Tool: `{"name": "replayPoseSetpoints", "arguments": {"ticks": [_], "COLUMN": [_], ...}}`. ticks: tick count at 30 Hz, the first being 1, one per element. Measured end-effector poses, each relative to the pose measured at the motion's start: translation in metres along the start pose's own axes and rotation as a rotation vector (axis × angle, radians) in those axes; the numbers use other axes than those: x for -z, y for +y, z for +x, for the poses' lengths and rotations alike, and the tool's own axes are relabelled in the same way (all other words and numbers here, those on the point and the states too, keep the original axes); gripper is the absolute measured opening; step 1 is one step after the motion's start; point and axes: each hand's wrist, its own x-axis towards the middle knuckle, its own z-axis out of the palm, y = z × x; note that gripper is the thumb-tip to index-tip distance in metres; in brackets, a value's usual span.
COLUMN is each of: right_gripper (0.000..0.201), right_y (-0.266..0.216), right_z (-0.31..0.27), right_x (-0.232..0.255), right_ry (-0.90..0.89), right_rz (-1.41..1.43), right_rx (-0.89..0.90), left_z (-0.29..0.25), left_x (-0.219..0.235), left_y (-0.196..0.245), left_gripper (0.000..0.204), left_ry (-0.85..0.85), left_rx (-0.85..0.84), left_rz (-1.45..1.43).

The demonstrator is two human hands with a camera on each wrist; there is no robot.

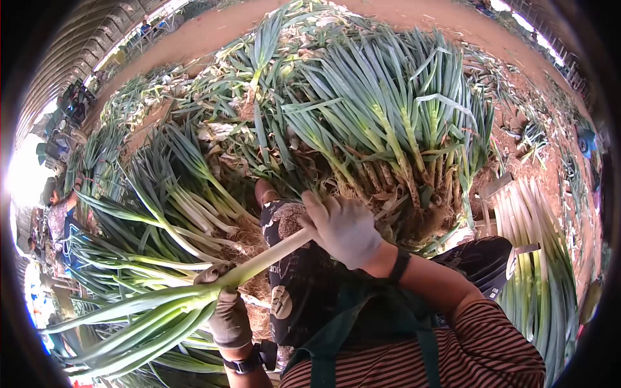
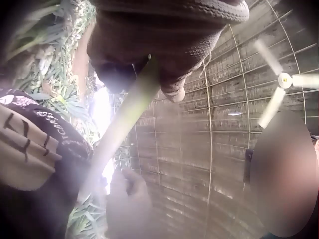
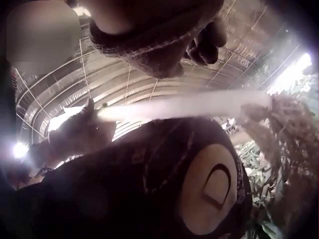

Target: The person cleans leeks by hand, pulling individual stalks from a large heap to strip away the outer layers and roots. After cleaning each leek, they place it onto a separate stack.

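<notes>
A long green onion (image 1: 272, 258) lies slantwise across my lap, with its leaves fanning to the lower left. My gloved left hand (image 1: 228, 317) grips it where the white shank turns to leaves; in the left wrist view this left hand (image 2: 149, 37) wraps round the stalk. In the head view my gloved right hand (image 1: 343, 229) overlaps the root end. The right wrist view shows this right hand (image 3: 164, 55) above the pale shank (image 3: 174, 105), a gap between them and its fingers loosely bent. Shaggy roots (image 3: 286, 134) hang at the shank's end there.
Unpeeled green onions (image 1: 394, 103) stand in a bundle ahead, roots down. More green onions (image 1: 155, 233) are heaped at the left. Cleaned green onions (image 1: 537, 258) lie stacked on the right. Leaf scraps (image 1: 220, 132) litter the ground, and another person (image 1: 61, 213) is at far left.
</notes>
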Motion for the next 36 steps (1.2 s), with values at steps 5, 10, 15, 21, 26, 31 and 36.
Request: {"name": "replayPoseSetpoints", "arguments": {"ticks": [5,10,15,21,26,31,36], "right_gripper": [0.035,0.029,0.022,0.014,0.015,0.015,0.017], "right_y": [0.010,0.034,0.032,0.012,0.003,-0.008,0.000], "right_z": [0.033,0.039,0.016,-0.007,-0.013,-0.028,-0.021], "right_x": [-0.055,-0.059,0.020,0.011,0.020,0.014,0.015], "right_ry": [-0.215,-0.223,-0.327,-0.414,-0.480,-0.380,-0.349], "right_rz": [0.126,0.371,0.739,0.435,0.207,0.060,0.326], "right_rx": [-0.101,-0.195,-0.043,0.060,0.183,0.189,0.019], "left_z": [-0.003,-0.002,0.000,0.005,0.000,0.005,0.004], "left_x": [-0.006,0.002,0.020,0.006,-0.032,-0.045,-0.038], "left_y": [0.009,0.018,0.020,0.029,0.017,0.018,0.015], "left_gripper": [0.054,0.057,0.057,0.061,0.042,0.027,0.028], "left_ry": [0.026,0.001,-0.047,0.075,0.302,0.284,0.295], "left_rx": [0.033,-0.023,-0.111,-0.046,0.149,0.169,0.124], "left_rz": [0.068,0.182,0.176,0.014,-0.165,-0.211,-0.240]}}
